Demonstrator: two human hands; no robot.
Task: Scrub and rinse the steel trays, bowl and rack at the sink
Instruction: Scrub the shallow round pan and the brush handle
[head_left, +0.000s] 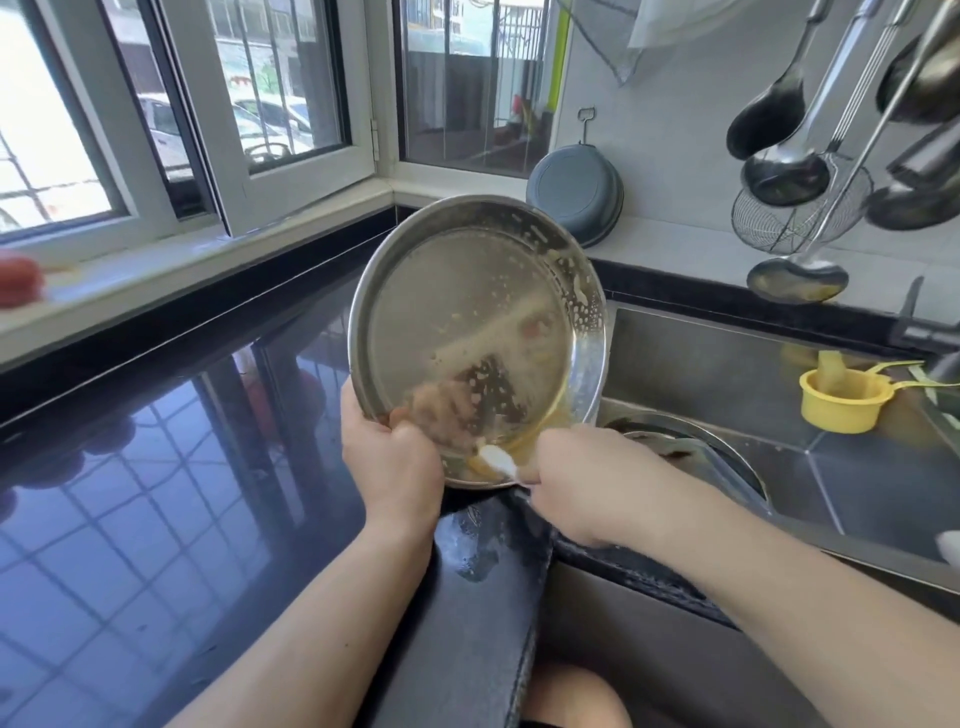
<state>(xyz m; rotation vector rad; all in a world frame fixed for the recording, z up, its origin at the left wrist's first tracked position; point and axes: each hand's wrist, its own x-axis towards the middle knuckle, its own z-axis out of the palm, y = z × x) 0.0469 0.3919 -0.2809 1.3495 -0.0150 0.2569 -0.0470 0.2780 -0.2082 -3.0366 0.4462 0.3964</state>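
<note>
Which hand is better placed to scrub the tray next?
Right. The right hand already holds a white scrubber against the lower rim of the round steel tray, while the left hand grips that tilted tray's edge.

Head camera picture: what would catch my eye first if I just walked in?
The round steel tray, tilted up at centre over the sink's left edge, smeared with food residue. The left hand grips its lower rim while the right hand works something white at the bottom. Ladles hang upper right.
</note>
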